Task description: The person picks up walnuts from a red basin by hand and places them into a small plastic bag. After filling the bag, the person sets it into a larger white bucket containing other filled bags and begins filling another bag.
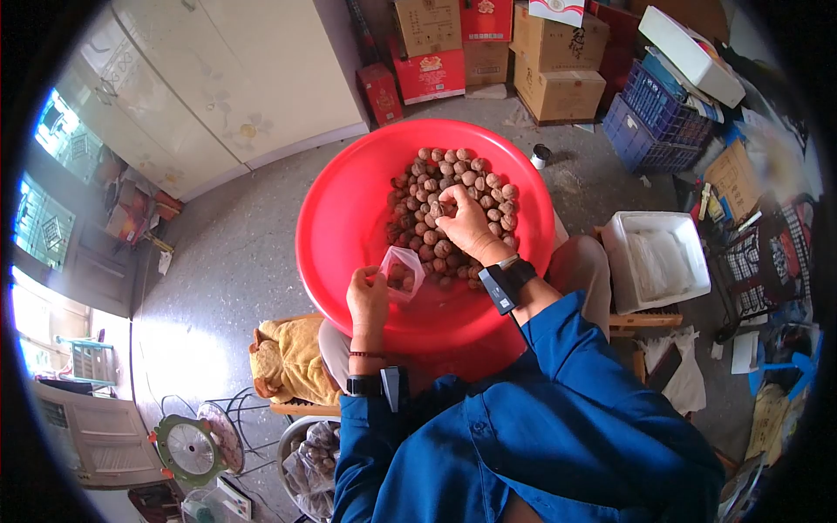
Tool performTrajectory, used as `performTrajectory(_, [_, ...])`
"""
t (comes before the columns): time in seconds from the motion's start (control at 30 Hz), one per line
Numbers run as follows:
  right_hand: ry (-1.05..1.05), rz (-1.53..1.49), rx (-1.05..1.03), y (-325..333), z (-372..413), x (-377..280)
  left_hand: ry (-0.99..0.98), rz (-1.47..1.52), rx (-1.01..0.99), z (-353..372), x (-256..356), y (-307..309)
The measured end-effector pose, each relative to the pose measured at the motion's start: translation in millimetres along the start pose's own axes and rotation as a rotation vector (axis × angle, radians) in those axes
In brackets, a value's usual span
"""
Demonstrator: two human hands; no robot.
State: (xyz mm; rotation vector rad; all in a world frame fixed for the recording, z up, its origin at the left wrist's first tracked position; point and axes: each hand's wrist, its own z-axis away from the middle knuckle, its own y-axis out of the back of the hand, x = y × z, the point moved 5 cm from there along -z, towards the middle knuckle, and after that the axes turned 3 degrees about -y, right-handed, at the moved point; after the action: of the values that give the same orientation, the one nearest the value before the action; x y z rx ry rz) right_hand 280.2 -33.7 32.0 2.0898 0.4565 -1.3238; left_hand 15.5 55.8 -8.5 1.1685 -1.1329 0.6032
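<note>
A wide red basin [340, 209] sits in front of me, with a heap of brown walnuts [475, 179] over its middle and right side. My left hand [367, 296] is closed on the edge of a clear plastic bag [406, 261], which has a few walnuts in its bottom. The bag stays upright and open over the near left of the basin. Above the heap, my right hand [468, 228] has its fingers closed round a walnut [446, 209]; the fingers partly cover it.
A metal bowl of bagged walnuts [314, 462] stands by my left side, below a stool with a yellow cloth [301, 357]. To the right is a white foam box [658, 261]. Cardboard boxes [558, 70] and blue crates [649, 122] line the far side.
</note>
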Motion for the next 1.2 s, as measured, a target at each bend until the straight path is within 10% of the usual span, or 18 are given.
performTrajectory(0.47, [0.074, -0.124, -0.254, -16.4, 12.9, -24.5, -0.054, 0.006, -0.003, -12.9, -26.7, -5.1])
performTrajectory(0.6, [-0.080, -0.348, -0.609, -30.5, 28.0, -40.5, -0.061, -0.029, 0.018, -11.7, -21.5, -4.0])
performTrajectory(1.0, [-0.111, 0.157, 0.167, 24.5, -9.4, 15.7, 0.001, 0.013, 0.030, -4.2, -11.1, -0.9])
performTrajectory(1.2, [-0.177, 0.619, -0.107, 15.9, -1.8, 35.5, 0.011, 0.028, 0.003, -4.4, -7.9, -1.1])
